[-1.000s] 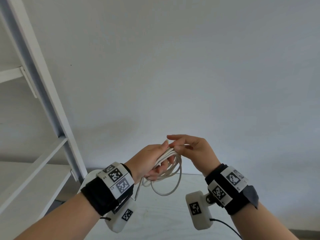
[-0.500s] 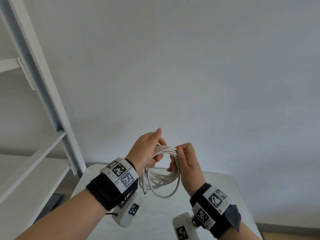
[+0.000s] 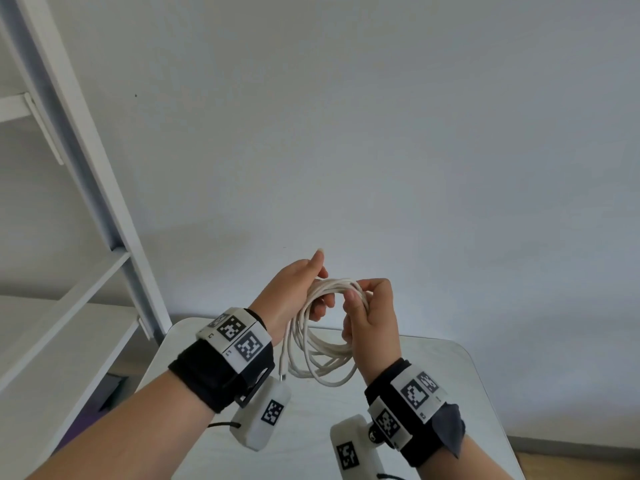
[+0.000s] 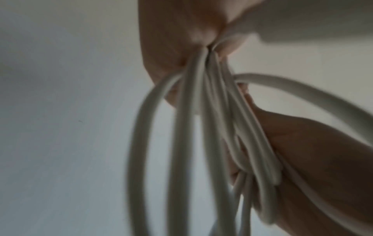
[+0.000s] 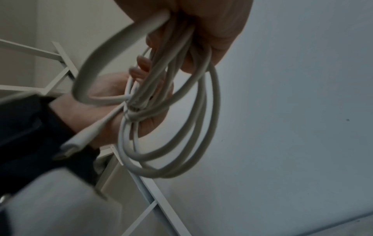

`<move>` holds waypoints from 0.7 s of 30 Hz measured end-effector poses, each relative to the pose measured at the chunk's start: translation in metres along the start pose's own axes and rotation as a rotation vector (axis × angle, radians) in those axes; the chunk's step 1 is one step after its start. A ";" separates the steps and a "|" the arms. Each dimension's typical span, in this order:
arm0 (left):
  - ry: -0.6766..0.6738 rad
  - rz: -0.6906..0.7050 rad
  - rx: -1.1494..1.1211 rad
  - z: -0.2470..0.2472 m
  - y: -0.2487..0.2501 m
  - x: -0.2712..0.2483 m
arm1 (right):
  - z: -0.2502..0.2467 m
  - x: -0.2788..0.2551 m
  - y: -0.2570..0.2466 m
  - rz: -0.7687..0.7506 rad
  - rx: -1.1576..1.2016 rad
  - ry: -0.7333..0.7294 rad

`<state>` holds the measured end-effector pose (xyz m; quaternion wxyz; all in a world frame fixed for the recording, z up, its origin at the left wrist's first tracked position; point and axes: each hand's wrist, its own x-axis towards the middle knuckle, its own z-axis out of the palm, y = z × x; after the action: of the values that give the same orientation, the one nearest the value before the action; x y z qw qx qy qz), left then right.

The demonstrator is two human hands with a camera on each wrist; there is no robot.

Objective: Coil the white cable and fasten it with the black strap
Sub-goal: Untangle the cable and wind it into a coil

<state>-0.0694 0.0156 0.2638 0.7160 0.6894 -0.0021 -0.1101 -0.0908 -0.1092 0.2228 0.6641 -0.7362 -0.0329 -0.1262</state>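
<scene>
The white cable (image 3: 323, 358) hangs in several loops in the air above the table, held at its top by both hands. My left hand (image 3: 298, 292) grips the left side of the bundle, its thumb pointing up. My right hand (image 3: 370, 313) has its fingers curled round the loops on the right. In the left wrist view the cable loops (image 4: 193, 143) run down from my left hand (image 4: 181, 39), with the right hand (image 4: 312, 159) beside them. In the right wrist view a cable plug (image 5: 80, 140) dangles by the left wrist. No black strap shows in any view.
A pale round-cornered table (image 3: 433, 393) lies below the hands, in front of a plain white wall. A white shelf frame (image 3: 86, 161) with slanted posts stands at the left, close to the table's corner.
The right hand swung from the top of the bundle round to its right side, fingers curling round the loops. Both hands rose a little and the coil gathered tighter.
</scene>
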 end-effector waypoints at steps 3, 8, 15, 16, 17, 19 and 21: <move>-0.090 -0.001 -0.058 -0.008 -0.004 -0.006 | -0.001 0.007 -0.003 0.045 0.035 0.050; -0.106 0.037 -0.076 -0.010 -0.017 -0.017 | 0.001 0.013 0.001 0.121 0.132 0.093; 0.034 0.190 -0.160 -0.009 -0.039 -0.018 | 0.016 0.002 0.012 0.173 0.096 0.008; 0.059 0.193 -0.177 -0.010 -0.041 -0.017 | 0.018 0.000 0.014 0.172 0.071 -0.016; 0.084 0.189 -0.192 -0.012 -0.043 -0.017 | 0.019 -0.002 0.016 0.172 0.046 -0.040; 0.122 0.169 -0.213 -0.014 -0.046 -0.017 | 0.020 -0.004 0.020 0.174 -0.010 -0.101; 0.138 0.158 -0.219 -0.018 -0.050 -0.016 | 0.020 -0.005 0.024 0.165 -0.095 -0.178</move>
<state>-0.0902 0.0343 0.2158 0.7918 0.6108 0.0052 -0.0053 -0.0873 -0.0921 0.1969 0.6312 -0.7752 -0.0251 -0.0068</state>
